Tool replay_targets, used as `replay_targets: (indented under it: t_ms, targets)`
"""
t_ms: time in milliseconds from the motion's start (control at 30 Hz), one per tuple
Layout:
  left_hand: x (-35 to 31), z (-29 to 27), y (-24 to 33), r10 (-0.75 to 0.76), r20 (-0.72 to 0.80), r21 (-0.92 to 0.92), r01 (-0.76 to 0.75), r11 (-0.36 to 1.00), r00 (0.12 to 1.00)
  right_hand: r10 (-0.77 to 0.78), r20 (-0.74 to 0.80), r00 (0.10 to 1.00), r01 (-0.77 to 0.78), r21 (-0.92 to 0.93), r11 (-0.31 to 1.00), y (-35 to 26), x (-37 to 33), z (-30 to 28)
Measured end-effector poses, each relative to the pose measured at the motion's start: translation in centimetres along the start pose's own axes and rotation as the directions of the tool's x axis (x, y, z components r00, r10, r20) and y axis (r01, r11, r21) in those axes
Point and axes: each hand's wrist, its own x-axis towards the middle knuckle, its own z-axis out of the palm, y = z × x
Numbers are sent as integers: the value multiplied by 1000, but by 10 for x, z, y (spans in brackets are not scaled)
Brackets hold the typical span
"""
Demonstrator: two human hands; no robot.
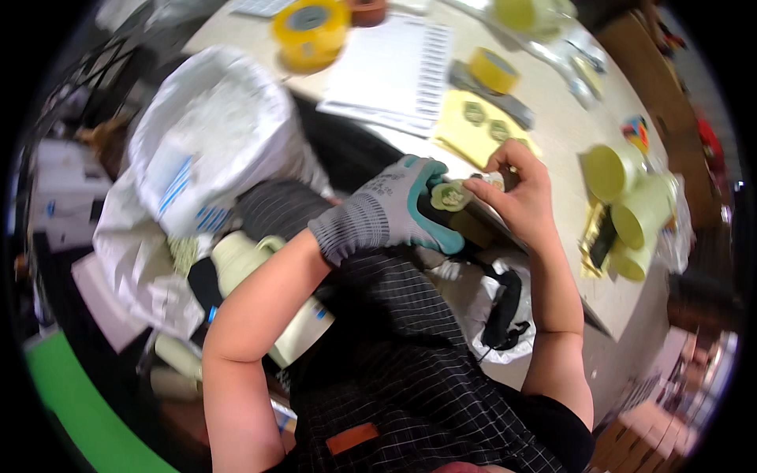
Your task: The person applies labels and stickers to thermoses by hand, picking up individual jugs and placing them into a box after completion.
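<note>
My left hand (402, 206), in a grey and teal work glove, is closed around a small pale green round piece (451, 195) with a lighter mark at its middle. Whether this is a cap or a label I cannot tell. My bare right hand (520, 191) is at the piece's right side, its thumb tip by the edge and its fingers bent into a pinch. A small whitish bit shows between them, too small to name. Just beyond lies a yellow sheet (453, 130) bearing round green stickers (474, 113).
Tape rolls (311, 31) and white papers (386, 75) lie on the table (552, 87). Pale green cups (643, 213) rest at its right side. A white sack (217, 118) stands at left. Near my lap are a pale green jug-like vessel (240, 264) and a white bag (473, 303).
</note>
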Motion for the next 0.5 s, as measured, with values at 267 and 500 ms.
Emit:
replay_targets:
  t_ms: [267,500]
  targets:
    - [-190,14,-14,-234,-760,-119,224,967,607,-240,275,931,212,127,969,-94,-8,139]
    - [-323,35,-30,-494,-827,-452,206,868,269,-438,316,842,432,93,897,-127,-33,226]
